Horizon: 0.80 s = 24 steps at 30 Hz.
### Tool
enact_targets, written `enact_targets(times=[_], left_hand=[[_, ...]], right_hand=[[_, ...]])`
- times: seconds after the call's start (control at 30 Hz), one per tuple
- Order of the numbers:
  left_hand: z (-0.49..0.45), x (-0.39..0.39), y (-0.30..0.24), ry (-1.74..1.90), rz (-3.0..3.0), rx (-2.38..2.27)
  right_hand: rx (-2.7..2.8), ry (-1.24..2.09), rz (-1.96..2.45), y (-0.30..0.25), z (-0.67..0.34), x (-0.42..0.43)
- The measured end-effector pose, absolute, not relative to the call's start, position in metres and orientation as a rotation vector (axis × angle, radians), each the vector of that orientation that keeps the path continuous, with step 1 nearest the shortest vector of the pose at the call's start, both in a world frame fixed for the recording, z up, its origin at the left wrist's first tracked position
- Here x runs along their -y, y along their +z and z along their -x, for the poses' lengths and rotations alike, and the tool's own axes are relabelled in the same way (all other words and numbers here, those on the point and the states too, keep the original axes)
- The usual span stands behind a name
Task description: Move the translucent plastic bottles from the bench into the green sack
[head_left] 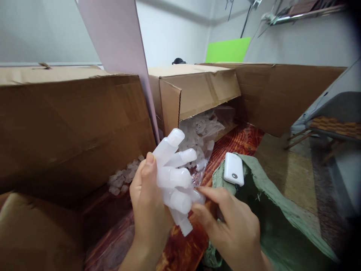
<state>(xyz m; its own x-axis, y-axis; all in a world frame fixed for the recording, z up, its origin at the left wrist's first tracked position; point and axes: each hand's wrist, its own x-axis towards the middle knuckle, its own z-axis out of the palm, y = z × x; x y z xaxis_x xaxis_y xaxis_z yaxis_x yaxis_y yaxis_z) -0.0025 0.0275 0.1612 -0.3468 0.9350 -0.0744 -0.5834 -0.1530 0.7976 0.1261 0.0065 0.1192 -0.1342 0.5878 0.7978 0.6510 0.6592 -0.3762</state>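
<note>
My left hand is wrapped round a bunch of white translucent plastic bottles, their ends fanned out to the right. Most of them carry rounded caps. At the bottom of the bunch, one bottle shows a bare threaded neck. With thumb and forefinger, my right hand pinches the cap of a bottle on the bunch's right side. Loose white caps lie in a pile on the table to the left of my left hand.
An open cardboard box holds a clear plastic bag of white parts. Another large box stands at left, beside a pale upright panel. A white power bank rests on green cloth at right. Beyond is a chair.
</note>
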Motion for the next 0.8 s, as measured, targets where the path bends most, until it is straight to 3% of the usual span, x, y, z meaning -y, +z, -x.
enact_targets(times=[0.23,0.33,0.53,0.8], left_hand=[[0.0,-0.023,0.166,1.765,-0.59,-1.032],[-0.001,-0.023,0.166,1.773,-0.602,-1.029],[-0.003,-0.023,0.166,1.706,-0.603,-0.95],[-0.008,-0.019,0.158,1.796,-0.681,-1.13]], right_hand=[[2.025,0.037,0.803,0.117,-0.149,-0.004],[2.04,0.115,0.923,0.113,-0.154,-0.004],[2.051,0.061,0.809,0.117,-0.144,0.002],[1.81,-0.039,0.966,0.101,-0.126,0.005]])
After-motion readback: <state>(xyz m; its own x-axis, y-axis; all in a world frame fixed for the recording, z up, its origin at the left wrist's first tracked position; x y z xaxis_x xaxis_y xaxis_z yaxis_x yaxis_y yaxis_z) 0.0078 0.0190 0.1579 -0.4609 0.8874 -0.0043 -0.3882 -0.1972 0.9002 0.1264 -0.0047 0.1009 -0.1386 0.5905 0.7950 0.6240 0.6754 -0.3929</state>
